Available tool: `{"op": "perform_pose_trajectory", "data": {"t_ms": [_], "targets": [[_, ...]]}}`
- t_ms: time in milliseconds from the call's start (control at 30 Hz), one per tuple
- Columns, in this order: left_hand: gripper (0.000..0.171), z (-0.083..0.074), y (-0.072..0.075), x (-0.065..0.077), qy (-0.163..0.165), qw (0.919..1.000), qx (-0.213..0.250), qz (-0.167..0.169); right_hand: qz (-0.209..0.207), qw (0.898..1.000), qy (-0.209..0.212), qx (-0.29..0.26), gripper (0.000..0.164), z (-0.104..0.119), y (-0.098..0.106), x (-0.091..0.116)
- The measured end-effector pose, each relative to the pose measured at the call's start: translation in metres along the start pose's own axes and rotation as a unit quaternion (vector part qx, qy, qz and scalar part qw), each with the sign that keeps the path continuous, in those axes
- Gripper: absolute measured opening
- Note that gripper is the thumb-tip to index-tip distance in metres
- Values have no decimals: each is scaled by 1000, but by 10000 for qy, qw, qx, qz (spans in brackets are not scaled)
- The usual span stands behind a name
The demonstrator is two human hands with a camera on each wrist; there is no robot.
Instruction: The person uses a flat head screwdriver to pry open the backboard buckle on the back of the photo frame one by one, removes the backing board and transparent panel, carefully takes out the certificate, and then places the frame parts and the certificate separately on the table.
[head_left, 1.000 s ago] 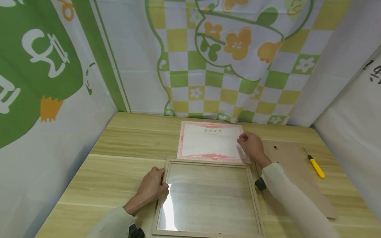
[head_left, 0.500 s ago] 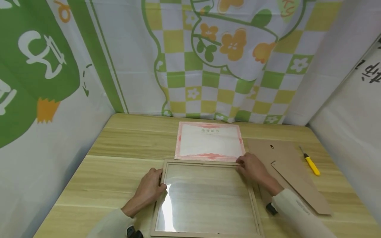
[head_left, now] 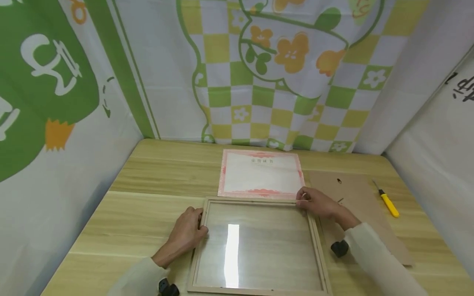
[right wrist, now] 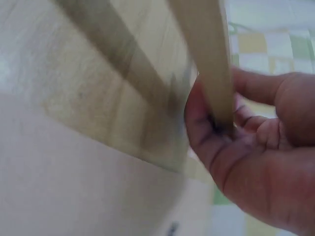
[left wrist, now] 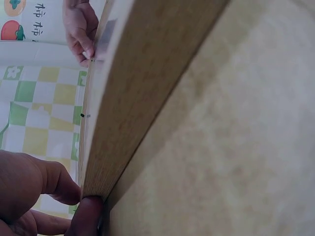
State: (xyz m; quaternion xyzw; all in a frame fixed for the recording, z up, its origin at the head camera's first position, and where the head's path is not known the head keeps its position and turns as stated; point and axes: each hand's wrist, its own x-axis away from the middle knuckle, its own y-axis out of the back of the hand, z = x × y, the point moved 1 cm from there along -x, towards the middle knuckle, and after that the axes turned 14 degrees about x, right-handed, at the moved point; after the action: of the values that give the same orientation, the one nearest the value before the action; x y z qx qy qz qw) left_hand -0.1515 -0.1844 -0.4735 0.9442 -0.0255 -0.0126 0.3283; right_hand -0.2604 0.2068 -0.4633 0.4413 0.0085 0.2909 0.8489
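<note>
A light wooden picture frame (head_left: 321, 255) with a clear pane (head_left: 274, 246) is in front of the person, frame side up. My left hand (head_left: 185, 230) grips its left side near the far corner; in the left wrist view, the thumb is above the edge and a fingertip (left wrist: 87, 216) beneath. At the far right corner, my right hand (head_left: 318, 202) holds the frame, with fingers curled round the wood (right wrist: 209, 54) in the right wrist view. A shadow there shows that this corner is off the table. Just beyond the frame lies a pink-bordered certificate (head_left: 261, 176).
A brown backing board (head_left: 357, 193) with a small metal hanger (head_left: 339, 181) lies to the right, partly under the right forearm. Beyond it rests a yellow-handled screwdriver (head_left: 389, 204). Patterned curtains (head_left: 266, 82) close off the table's back and sides.
My right hand has come down from above the certificate to the frame's far right corner and taken hold. The reflection on the pane has shifted right. My left hand keeps its grip.
</note>
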Motion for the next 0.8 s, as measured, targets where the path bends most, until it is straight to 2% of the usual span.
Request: {"op": "perform_pose_trajectory", "data": {"t_ms": [67, 133, 267, 333, 467, 567, 667, 733, 800], "targets": [[49, 0, 0, 0, 18, 10000, -17, 17, 445, 9950, -252, -855, 30, -7, 2, -1], [49, 0, 0, 0, 24, 10000, -19, 53, 795, 9832, -483, -1571, 41, -13, 1, -1], [50, -2, 0, 1, -16, 10000, 11, 86, 1151, 9546, -764, -2638, 50, -21, -1, -1], [49, -2, 0, 2, -50, 10000, -9, 79, 1212, 9442, -786, -2962, 50, -23, -2, -2], [47, -4, 1, 3, -180, 9995, -243, 69, 1242, 9280, -844, -3409, 44, -26, -3, -4], [42, -10, 1, 0, -446, 9969, -640, -106, 1295, 9237, -777, -3520, 40, -26, -3, -5], [43, -22, -1, -9, -828, 9905, -1065, -255, 1341, 9206, -739, -3591, 36, -27, -3, -6], [43, -33, -6, -19, -1177, 9858, -1193, -96, 1336, 9186, -769, -3639, 33, -26, -3, -7], [44, -45, -14, -30, -1542, 9795, -1262, 298, 1325, 9164, -792, -3694, 31, -26, -3, -7]]}}
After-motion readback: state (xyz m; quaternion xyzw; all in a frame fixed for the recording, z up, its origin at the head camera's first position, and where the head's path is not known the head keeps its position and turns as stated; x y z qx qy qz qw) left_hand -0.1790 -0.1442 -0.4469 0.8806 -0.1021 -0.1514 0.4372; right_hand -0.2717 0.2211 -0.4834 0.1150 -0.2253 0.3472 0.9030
